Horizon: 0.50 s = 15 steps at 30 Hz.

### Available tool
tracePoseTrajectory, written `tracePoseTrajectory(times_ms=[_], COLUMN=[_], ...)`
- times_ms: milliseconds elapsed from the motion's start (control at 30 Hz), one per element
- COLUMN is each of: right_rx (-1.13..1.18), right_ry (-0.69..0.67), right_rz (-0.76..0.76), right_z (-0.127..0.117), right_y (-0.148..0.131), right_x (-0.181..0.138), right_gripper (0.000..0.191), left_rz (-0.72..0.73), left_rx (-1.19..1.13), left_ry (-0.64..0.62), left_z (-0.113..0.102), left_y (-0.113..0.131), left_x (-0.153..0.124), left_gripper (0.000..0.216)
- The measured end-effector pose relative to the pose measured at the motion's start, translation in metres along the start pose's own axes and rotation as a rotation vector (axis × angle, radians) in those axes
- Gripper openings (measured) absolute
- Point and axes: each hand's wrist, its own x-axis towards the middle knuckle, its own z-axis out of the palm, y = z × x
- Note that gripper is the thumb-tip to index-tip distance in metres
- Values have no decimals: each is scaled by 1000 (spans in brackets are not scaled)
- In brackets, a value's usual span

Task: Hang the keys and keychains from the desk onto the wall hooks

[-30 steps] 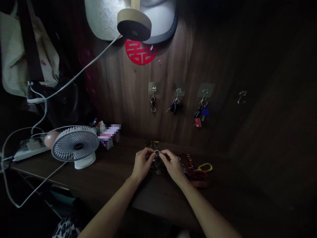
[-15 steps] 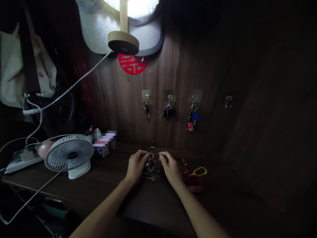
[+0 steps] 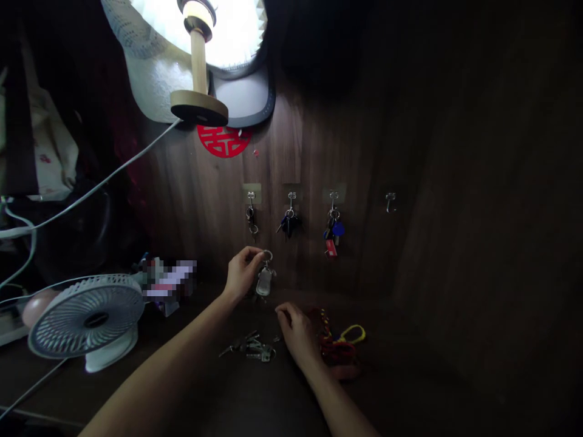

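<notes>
My left hand (image 3: 242, 271) is raised off the shelf, pinching a key ring with a silvery fob (image 3: 265, 278) that dangles below its fingers. It hangs just under the leftmost wall hook (image 3: 250, 196), which carries a small key set. My right hand (image 3: 295, 331) rests low on the dark shelf with its fingers curled; I cannot see anything in them. A loose bunch of keys (image 3: 248, 348) lies on the shelf between my forearms. A red and yellow lanyard (image 3: 339, 341) lies just right of my right hand.
Several hooks line the wooden wall: two more with keys (image 3: 288, 222) (image 3: 332, 230), and an empty one (image 3: 390, 201) at the right. A white desk fan (image 3: 88, 318) stands at the left with cables. A lit lamp (image 3: 198, 73) hangs above.
My left hand lifted the key ring with the fob up off the shelf toward the hooks. My right hand let go and dropped to the shelf. The view tilted upward.
</notes>
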Motion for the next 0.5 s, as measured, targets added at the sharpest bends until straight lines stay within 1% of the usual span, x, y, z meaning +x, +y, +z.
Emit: tracePoseTrajectory(times_ms=[133, 233, 333, 500], right_rx=[-195, -277, -314, -312], right_ry=[-126, -181, -206, -201], right_rz=[79, 112, 129, 119], right_z=[4, 7, 7, 6], right_y=[5, 5, 4, 1], right_x=[-2, -2, -3, -3], right_gripper=[20, 19, 19, 20], left_rz=[-27, 14, 67, 107], left_rx=[-98, -120, -126, -153], left_ry=[48, 74, 79, 66], left_z=[18, 29, 40, 56], left_y=[8, 16, 24, 39], left_x=[31, 52, 69, 89], left_gripper=[24, 22, 21, 20])
